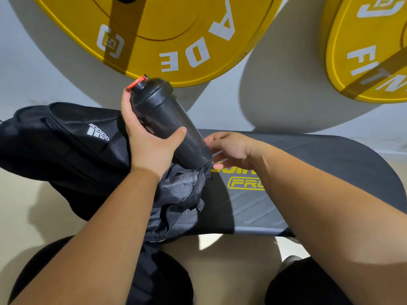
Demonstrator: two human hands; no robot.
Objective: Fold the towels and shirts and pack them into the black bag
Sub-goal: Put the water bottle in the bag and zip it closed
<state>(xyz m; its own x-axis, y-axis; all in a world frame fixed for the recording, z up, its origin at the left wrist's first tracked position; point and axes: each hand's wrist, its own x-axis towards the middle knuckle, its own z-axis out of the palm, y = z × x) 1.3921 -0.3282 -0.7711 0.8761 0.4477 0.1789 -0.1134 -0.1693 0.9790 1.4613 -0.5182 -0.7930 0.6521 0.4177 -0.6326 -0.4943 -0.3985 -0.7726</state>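
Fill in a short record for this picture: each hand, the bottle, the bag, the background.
left hand: the left hand grips the black shaker bottle round its middle
right hand: the right hand is at the bag's open pocket, beside the bottle's base; grip unclear
bottle: tilted, orange-capped lid up, base at the pocket's mouth
bag: the black bag lies on a dark platform
background: two yellow weight plates
towels, shirts: none in view

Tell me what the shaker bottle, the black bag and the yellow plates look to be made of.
The shaker bottle: probably hard plastic, smooth with faint gloss, moulded lid ridges. The black bag: thin woven synthetic, likely nylon or polyester; it creases softly with slight sheen. The yellow plates: rubber or urethane, I'd guess; matte, white printed lettering.
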